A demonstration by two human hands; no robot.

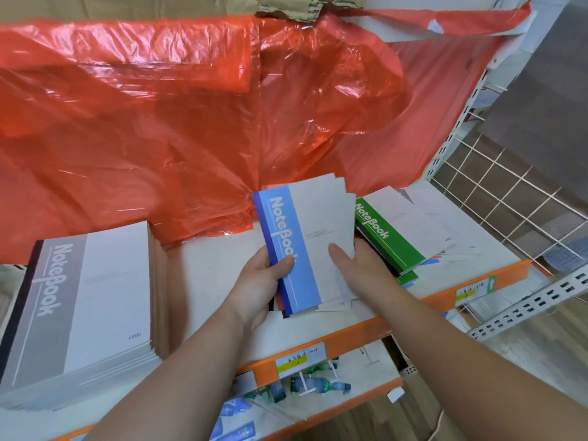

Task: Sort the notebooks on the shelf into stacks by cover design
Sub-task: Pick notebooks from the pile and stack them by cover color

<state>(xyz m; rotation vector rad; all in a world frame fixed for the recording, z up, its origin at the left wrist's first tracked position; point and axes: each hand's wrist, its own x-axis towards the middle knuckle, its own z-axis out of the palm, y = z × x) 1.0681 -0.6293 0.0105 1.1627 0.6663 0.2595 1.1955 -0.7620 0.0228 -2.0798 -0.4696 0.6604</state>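
Left grip (261,281) curled round the spine edge of the fanned blue notebook bundle (296,249), thumb on the cover; right grip (359,265) holds the opposite edge, thumb on top. Bundle sits over bare shelf (213,268) board, open room between grey stack (79,300) at left and green stack (391,230) just right. Red plastic sheet (159,122) behind; wire grid (509,202) far right.

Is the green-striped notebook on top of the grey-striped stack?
No, the green-striped paper notebook lies at the right, apart from the grey-striped notebook stack.
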